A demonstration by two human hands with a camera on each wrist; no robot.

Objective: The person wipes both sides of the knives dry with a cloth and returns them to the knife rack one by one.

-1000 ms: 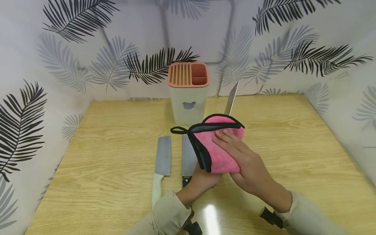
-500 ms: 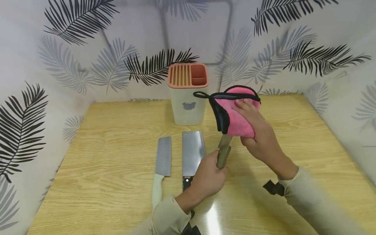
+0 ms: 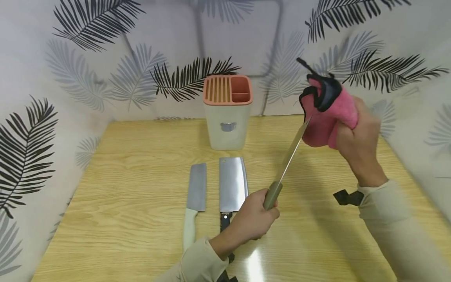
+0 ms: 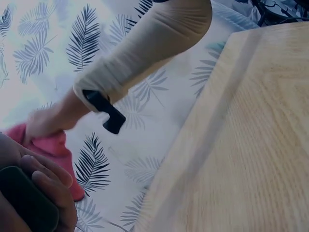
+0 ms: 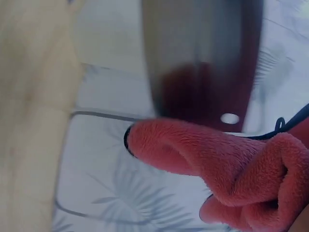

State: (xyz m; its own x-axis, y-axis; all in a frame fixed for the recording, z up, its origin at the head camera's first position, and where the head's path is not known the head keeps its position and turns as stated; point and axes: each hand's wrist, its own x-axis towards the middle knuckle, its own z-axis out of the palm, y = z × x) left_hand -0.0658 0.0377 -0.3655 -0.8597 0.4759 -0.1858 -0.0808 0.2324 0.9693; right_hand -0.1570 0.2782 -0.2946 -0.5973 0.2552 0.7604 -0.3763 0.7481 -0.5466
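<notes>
My left hand (image 3: 256,217) grips the olive-green handle (image 3: 273,195) of a cleaver, its blade (image 3: 291,154) raised off the table and slanting away to the right. In the left wrist view my curled fingers (image 4: 54,186) wrap the dark handle (image 4: 28,199). With my right hand (image 3: 363,141) I hold a folded pink cloth (image 3: 343,107) with black edging, close to the blade's far end. The right wrist view shows the broad blade (image 5: 203,53), with a hole near its end corner, beside the fuzzy cloth (image 5: 231,159). Whether they touch is unclear.
A white-handled cleaver (image 3: 197,188) and a black-handled cleaver (image 3: 232,184) lie side by side on the wooden table (image 3: 141,176), left of the raised blade. A white knife holder (image 3: 227,133) with an orange slotted top stands at the back. Leaf-patterned sheeting (image 3: 141,58) surrounds the table.
My right hand has slid the cloth up and right, from around the blade to its far end, uncovering the blade. My left hand keeps its grip on the handle, and the blade tilts further right.
</notes>
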